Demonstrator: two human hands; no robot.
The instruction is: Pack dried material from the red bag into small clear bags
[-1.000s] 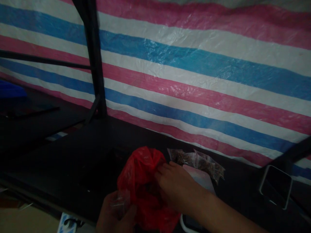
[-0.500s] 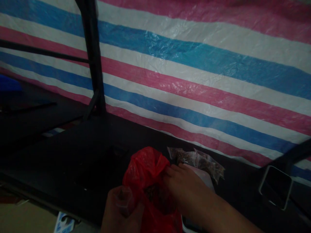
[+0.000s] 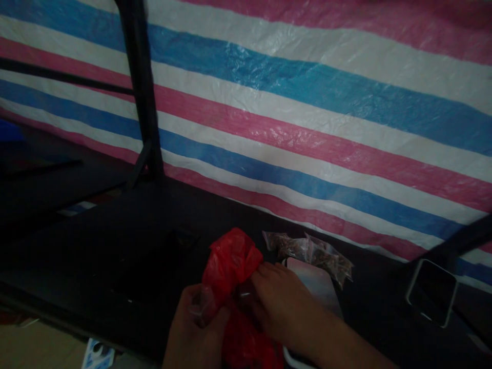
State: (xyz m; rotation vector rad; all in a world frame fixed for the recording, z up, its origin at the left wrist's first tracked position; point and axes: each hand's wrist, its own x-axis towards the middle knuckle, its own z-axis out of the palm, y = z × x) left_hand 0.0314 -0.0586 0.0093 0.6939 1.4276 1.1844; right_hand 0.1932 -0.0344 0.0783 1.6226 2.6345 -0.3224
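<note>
A crumpled red plastic bag (image 3: 232, 256) stands in front of me with its mouth toward me. My left hand (image 3: 198, 328) is closed at its left side, with a small clear plastic bag (image 3: 202, 305) pinched between thumb and fingers. From the right, my right hand (image 3: 282, 302) is closed at the red bag's mouth, its fingers curled over the rim and partly hidden inside. A dark, faintly shiny bit shows beside those fingers; I cannot tell what it is. Behind the right hand lie several small clear bags (image 3: 309, 251) with brown contents.
Under my right forearm lies a flat pale device or tray (image 3: 317, 282) on the black surface (image 3: 161, 215). A dark rectangular object with a light rim (image 3: 432, 293) is at the right. Striped plastic sheeting (image 3: 307, 128) hangs behind, beside a black post (image 3: 142, 92).
My right hand has turned and its fingers have moved deeper into the red bag's mouth, which has narrowed. My left hand still holds the small clear bag, slightly shifted right.
</note>
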